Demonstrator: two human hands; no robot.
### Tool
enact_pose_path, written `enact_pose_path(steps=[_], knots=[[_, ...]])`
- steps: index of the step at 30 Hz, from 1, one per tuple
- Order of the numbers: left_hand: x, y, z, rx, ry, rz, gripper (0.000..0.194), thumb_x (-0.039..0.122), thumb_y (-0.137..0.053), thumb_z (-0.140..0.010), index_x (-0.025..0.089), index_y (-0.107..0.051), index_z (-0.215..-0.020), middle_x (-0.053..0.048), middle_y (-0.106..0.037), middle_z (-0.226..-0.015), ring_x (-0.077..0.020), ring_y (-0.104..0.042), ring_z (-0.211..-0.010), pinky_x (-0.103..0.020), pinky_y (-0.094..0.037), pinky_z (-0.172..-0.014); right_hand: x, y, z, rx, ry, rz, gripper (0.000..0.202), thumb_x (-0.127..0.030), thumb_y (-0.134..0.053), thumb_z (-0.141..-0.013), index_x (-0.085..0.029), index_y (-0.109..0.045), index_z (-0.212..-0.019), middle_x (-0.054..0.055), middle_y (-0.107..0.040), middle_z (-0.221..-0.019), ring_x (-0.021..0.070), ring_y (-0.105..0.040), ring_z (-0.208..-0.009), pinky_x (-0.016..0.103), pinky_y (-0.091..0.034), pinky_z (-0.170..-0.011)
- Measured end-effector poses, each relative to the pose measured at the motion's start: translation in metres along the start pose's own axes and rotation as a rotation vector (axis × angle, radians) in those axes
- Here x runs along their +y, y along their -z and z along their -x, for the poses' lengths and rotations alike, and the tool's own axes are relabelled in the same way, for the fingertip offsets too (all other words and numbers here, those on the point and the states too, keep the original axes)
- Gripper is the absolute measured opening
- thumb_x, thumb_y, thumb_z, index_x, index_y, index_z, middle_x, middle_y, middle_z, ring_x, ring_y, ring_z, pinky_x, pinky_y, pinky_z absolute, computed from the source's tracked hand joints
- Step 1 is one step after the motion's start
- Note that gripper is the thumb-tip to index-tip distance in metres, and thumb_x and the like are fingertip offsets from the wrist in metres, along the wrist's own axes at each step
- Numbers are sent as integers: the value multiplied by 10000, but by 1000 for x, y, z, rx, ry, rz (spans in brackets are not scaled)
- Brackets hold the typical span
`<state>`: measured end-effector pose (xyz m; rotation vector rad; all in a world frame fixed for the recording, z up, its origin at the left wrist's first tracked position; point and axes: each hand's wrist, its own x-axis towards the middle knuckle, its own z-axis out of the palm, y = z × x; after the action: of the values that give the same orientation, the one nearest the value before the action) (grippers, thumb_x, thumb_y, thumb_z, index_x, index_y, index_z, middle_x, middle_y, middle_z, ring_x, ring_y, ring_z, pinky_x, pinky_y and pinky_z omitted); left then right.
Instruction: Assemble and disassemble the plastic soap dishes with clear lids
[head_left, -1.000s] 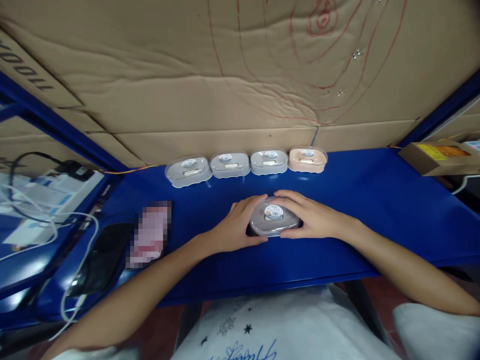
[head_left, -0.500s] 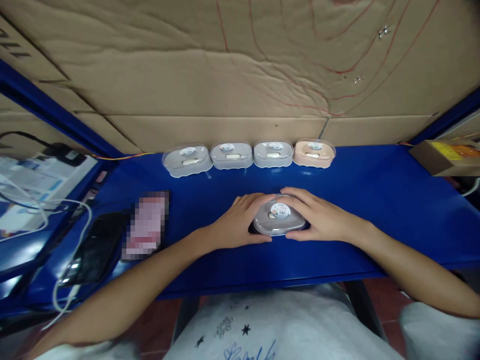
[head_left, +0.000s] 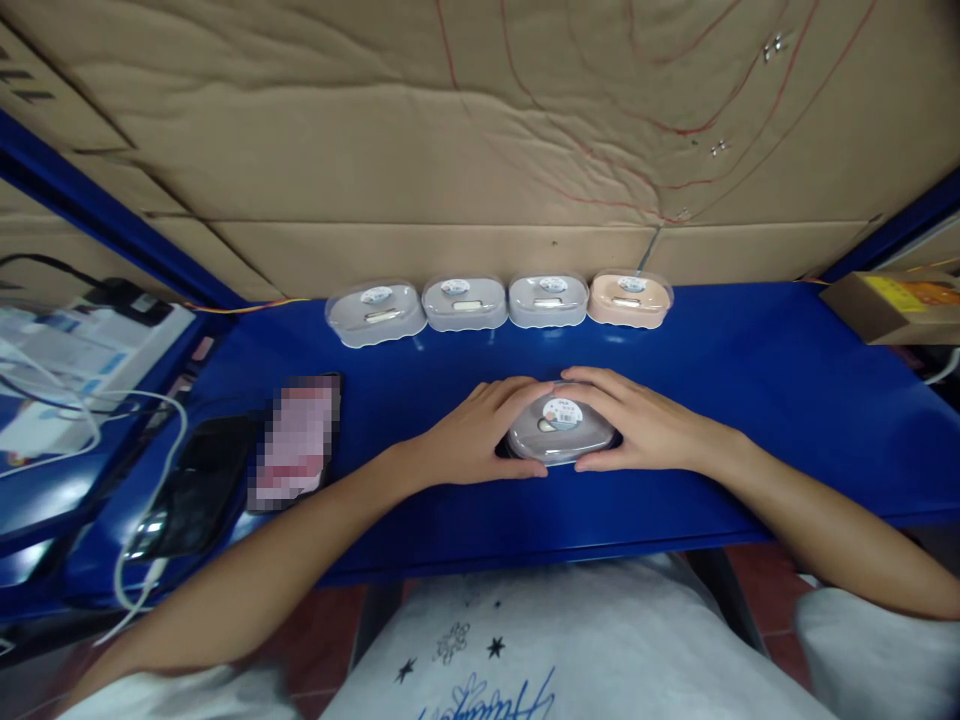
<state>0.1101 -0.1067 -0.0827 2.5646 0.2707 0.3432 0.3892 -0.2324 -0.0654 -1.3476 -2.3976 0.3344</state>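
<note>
A grey plastic case [head_left: 566, 430] with a clear lid and a round white label lies on the blue table [head_left: 465, 520]. From the left side my left hand [head_left: 480, 430] wraps round it, and my right hand [head_left: 649, 420] grips the opposite end. Both thumbs rest along the near edge of the case, with the fingers at its far edge. Further back stands a row of similar lidded cases: a grey one [head_left: 375, 318], another grey one [head_left: 465, 308], a third grey one [head_left: 548, 305] and a peach one [head_left: 628, 302].
A phone with a blurred screen [head_left: 296, 440] lies left of my hands, beside a black phone [head_left: 187, 485]. White cables [head_left: 176, 440] and a black adapter [head_left: 135, 300] are at the far left. A cardboard box [head_left: 892, 308] stands at the right. Cardboard [head_left: 360, 160] covers the back.
The whole view has shifted slightly. Both hands stay round the grey case, which keeps about the same place on the table.
</note>
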Motion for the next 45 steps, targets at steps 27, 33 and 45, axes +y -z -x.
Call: enact_pose_path(steps=[27, 33, 45], knots=[[-12, -4, 2, -16, 14, 108, 1144, 602, -849, -895, 449, -106, -1751, -110, -354, -1763, -368, -418, -1586, -579, -377, -1307, 0, -6, 0, 8, 33, 85, 884, -607, -734, -979, -243, -363, -1694, 222, -409, -1701, 433, -498, -1512, 625, -498, -1207], [-6, 0, 3, -43, 19, 15, 1069, 640, -757, -959, 357, -107, -1759, -163, -357, -1750, -385, -423, -1573, -572, -396, -1274, -3, -4, -1, -28, -9, 41, 833, -585, -706, -1001, -226, -369, -1673, 230, -376, -1714, 424, -457, -1549, 618, -485, -1227], [-3, -13, 3, -7, -42, -225, 840, 592, -562, -1088, 240, -170, -1742, -231, -453, -1682, -411, -511, -1489, -589, -410, -1193, 31, 53, 22, -167, -113, -53, 735, -403, -771, -917, -374, -469, -1587, 56, -397, -1748, 371, -347, -1634, 625, -328, -1312]])
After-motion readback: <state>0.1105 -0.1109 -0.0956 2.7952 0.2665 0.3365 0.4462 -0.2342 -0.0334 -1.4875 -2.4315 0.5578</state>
